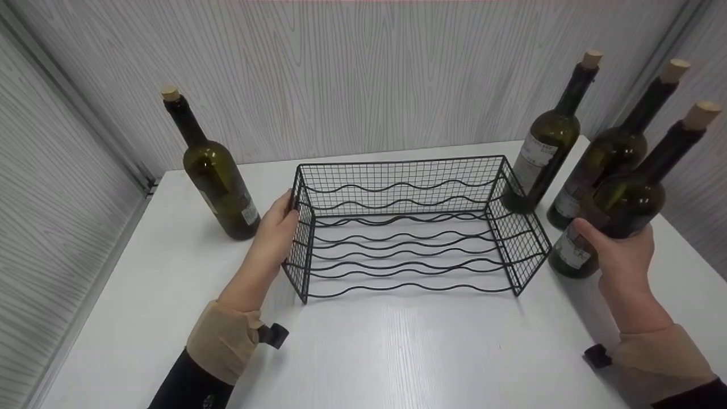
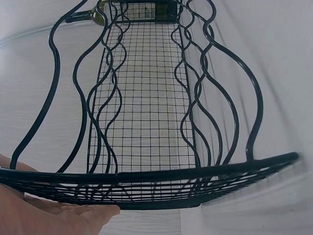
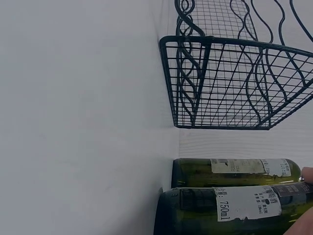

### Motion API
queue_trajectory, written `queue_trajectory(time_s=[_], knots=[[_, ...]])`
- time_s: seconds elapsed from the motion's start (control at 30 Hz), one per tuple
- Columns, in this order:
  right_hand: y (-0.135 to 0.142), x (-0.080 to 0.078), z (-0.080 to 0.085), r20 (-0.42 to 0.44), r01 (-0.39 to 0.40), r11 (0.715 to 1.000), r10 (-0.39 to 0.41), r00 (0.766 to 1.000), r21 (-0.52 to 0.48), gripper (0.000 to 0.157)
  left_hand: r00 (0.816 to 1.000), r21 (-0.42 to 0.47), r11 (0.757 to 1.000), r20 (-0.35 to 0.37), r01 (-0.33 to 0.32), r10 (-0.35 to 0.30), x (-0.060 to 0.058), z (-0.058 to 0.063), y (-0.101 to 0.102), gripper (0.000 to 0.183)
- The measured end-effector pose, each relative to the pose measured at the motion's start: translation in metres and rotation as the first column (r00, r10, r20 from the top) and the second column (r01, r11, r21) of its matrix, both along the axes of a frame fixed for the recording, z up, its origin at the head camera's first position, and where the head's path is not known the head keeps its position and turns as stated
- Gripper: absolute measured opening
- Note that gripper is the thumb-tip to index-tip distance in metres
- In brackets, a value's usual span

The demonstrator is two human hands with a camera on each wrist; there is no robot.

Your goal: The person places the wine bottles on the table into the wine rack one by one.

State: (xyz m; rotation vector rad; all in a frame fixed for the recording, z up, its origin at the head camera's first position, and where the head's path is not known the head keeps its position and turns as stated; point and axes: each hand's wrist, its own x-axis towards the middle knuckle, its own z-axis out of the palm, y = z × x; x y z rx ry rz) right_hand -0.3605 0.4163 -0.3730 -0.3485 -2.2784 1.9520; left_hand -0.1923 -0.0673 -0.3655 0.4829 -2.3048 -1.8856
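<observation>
A black wire wine rack (image 1: 401, 161) with wavy bars and mesh sides stands mid-table. At its left end, my left hand (image 1: 277, 232) holds the mesh side; straight fingers (image 2: 95, 215) lie along its outside in the left wrist view. To the right of the rack, my right hand (image 1: 625, 258) grips a corked green wine bottle (image 1: 627, 199) around its body. That bottle is upright, and its white label (image 3: 248, 203) shows in the right wrist view. Whether its base touches the table cannot be told. No bottle lies in the rack.
Two more corked bottles stand right of the rack: one behind its right end (image 1: 537, 153) and another (image 1: 610, 150) beside the gripped bottle. A single bottle (image 1: 218, 187) stands at left. Grey wood-grain panels (image 1: 363, 85) border the white table (image 1: 397, 352).
</observation>
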Motion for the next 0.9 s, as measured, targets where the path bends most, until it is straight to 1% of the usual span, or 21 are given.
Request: queue_trajectory(time_s=[0.1, 0.3, 0.5, 0.7, 0.9], knots=[[0.0001, 0.0024, -0.0007, -0.002, 0.0, 1.0, 0.0, 1.0, 0.003, 0.097, 1.0, 0.005, 1.0, 0.008, 0.001, -0.001, -0.0006, 0.0003, 0.0005, 0.06], [-0.0005, 0.0044, -0.004, 0.026, -0.003, 0.998, 0.001, 1.0, 0.07, 0.097, 1.0, 0.01, 1.0, 0.0, -0.002, 0.002, 0.002, -0.0029, 0.0001, 0.06], [-0.0004, 0.0055, -0.005, 0.029, 0.008, 0.998, -0.01, 1.0, 0.066, 0.097, 1.0, 0.017, 1.0, 0.001, -0.007, 0.007, 0.0015, -0.0032, 0.0016, 0.06], [-0.0014, 0.0058, -0.0021, 0.019, 0.021, 1.0, -0.021, 1.0, 0.016, 0.098, 1.0, 0.014, 1.0, 0.016, -0.012, 0.012, -0.0016, -0.0019, 0.0005, 0.059], [-0.0042, 0.005, 0.0004, -0.008, 0.03, 0.999, -0.031, 0.999, -0.04, 0.098, 1.0, 0.012, 1.0, 0.007, -0.013, 0.013, -0.0014, -0.0016, -0.0011, 0.059]])
